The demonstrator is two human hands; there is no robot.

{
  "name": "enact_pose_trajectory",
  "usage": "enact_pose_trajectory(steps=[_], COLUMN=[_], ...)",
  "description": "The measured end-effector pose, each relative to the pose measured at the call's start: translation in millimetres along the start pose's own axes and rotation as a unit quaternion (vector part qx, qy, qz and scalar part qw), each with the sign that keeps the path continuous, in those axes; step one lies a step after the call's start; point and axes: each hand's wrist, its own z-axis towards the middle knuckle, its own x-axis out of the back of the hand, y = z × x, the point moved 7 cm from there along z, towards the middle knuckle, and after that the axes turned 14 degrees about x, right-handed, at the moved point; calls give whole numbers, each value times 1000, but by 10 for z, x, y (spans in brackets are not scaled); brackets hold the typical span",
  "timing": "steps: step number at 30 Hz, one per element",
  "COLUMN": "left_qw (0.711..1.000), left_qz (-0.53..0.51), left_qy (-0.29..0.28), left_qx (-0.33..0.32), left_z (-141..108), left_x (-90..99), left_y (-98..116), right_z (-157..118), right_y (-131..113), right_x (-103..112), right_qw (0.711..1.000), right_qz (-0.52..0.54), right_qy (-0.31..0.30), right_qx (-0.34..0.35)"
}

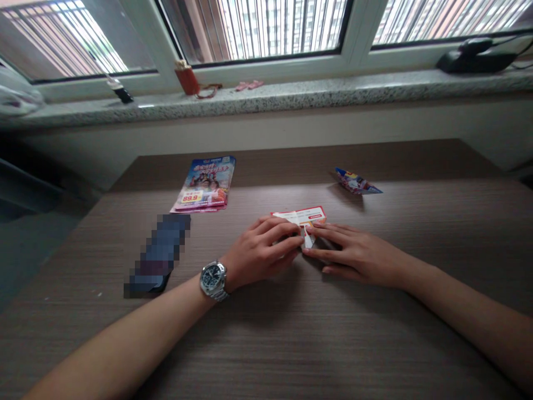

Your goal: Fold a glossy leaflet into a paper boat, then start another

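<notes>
A partly folded paper leaflet (298,214), white with red and orange print, lies on the table between my hands. My left hand (266,247) bends its fingers over the leaflet's left and near part, closed on it with the fingertips at the fold. From the other side, my right hand (353,253) rests its outstretched, slightly spread fingers on the right part of the paper. The fingertips of both hands nearly meet at a white folded corner. Much of the leaflet's near edge is hidden under the fingers. A metal wristwatch (213,279) sits on my left wrist.
A stack of printed leaflets (208,183) lies at the back left of the table (266,344). Nearer stands a pixelated, phone-like dark object (160,255). A folded paper piece (356,182) is at the back right. Small items, including a red container (187,79), line the windowsill (300,100).
</notes>
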Motion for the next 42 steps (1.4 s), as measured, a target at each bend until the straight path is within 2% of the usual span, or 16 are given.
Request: enact_pose_trajectory(steps=[3, 7, 10, 23, 31, 42], left_qw=[998, 993, 990, 985, 986, 982], left_qz=[28, 35, 34, 47, 47, 59], left_qy=[-54, -112, -133, -159, -143, -164], left_qx=[-23, 0, 5, 50, 66, 79], left_z=[-40, -58, -71, -85, -87, -100], left_x=[-65, -171, -202, -247, -224, -283], left_y=[16, -33, -36, -20, -5, -32], right_z=[-23, -42, -54, -55, -45, -53], right_y=[23, 42, 58, 80, 66, 55], right_x=[-24, -35, -32, 4, -5, -14], right_qw=[1000, 1000, 1000, 999, 1000, 1000], right_qz=[3, 2, 11, 35, 17, 20], right_qy=[-10, -7, 0, 34, 15, 18], right_qx=[-4, -7, -4, -14, -16, -11])
